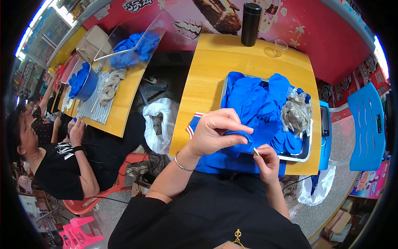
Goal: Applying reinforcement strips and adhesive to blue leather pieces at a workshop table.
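Note:
My left hand [215,132], with a bangle on its wrist, pinches a small blue fabric piece [244,135] between thumb and fingers. Close by on the right, my right hand [267,163] is closed on a thin whitish stick [256,152], whose tip is near the fabric. Beyond both hands stands a metal tray [304,157] heaped with blue fabric pieces [257,99]. A clear plastic bag of greyish-brown material [296,114] lies at the tray's right side. More blue cloth [224,163] with a red-and-white striped edge spreads beneath my hands at the table's near edge.
The yellow wooden table [207,62] bears a black bottle [251,25] and a small clear cup [280,47] at its far side. A blue chair [367,124] stands right. At left, a person [66,162] sits by another table with a blue basin [88,85] and a clear bin [137,52].

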Action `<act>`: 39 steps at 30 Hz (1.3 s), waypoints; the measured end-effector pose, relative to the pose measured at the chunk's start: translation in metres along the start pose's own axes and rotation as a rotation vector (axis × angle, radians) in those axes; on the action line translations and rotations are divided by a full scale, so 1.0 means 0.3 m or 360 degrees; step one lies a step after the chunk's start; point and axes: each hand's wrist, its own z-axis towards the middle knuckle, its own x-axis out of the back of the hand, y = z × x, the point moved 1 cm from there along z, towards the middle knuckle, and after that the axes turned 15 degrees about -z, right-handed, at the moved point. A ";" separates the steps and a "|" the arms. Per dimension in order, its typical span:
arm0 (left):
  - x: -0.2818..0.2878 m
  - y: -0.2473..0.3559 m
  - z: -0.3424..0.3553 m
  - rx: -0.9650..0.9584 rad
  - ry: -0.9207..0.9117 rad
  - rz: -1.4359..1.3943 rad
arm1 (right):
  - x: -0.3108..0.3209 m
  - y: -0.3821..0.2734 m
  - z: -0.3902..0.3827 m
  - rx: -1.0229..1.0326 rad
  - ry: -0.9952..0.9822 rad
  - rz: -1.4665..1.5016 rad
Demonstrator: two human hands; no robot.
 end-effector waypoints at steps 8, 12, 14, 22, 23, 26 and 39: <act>-0.008 0.026 0.007 -0.0035 -0.0069 0.0116 | 0.005 0.024 -0.003 0.0208 0.0260 -0.0371; -0.007 0.039 0.012 -0.0002 -0.0117 0.0149 | 0.010 0.013 -0.002 0.0240 0.0189 -0.0438; -0.002 0.024 0.006 0.0046 -0.0095 0.0078 | 0.009 0.007 -0.003 0.0153 0.0073 -0.0291; -0.045 -0.028 -0.015 0.0096 0.0258 0.0003 | -0.024 -0.033 -0.004 -0.0117 -0.0030 0.0202; -0.046 -0.022 -0.015 0.0097 0.0259 0.0001 | -0.018 -0.026 0.000 -0.0118 -0.0029 0.0201; -0.047 -0.011 -0.011 0.0144 0.0261 -0.0024 | 0.003 -0.026 0.012 0.0066 0.0060 -0.0330; -0.064 -0.025 0.018 0.0332 0.0111 0.0101 | 0.025 -0.007 0.006 0.0043 0.0051 -0.0285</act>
